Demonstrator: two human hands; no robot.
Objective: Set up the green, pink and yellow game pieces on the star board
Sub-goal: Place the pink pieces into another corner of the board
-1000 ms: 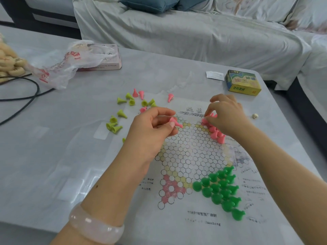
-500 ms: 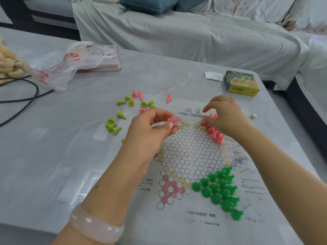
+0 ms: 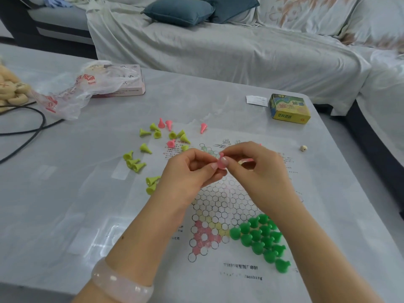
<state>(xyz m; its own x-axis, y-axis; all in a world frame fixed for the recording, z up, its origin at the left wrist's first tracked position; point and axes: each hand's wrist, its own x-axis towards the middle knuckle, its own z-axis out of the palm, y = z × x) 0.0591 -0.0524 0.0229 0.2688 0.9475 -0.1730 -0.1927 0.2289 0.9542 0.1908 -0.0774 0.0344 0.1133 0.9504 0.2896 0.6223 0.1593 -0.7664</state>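
Both hands meet over the star board [image 3: 220,206] on one pink piece [image 3: 221,163].

The left hand [image 3: 192,171] and right hand [image 3: 258,171] both pinch it at the fingertips, above the board's upper part; the hands hide the board's upper right point. Green pieces [image 3: 261,237] fill the lower right point; yellow pieces [image 3: 140,156] lie loose to the left.
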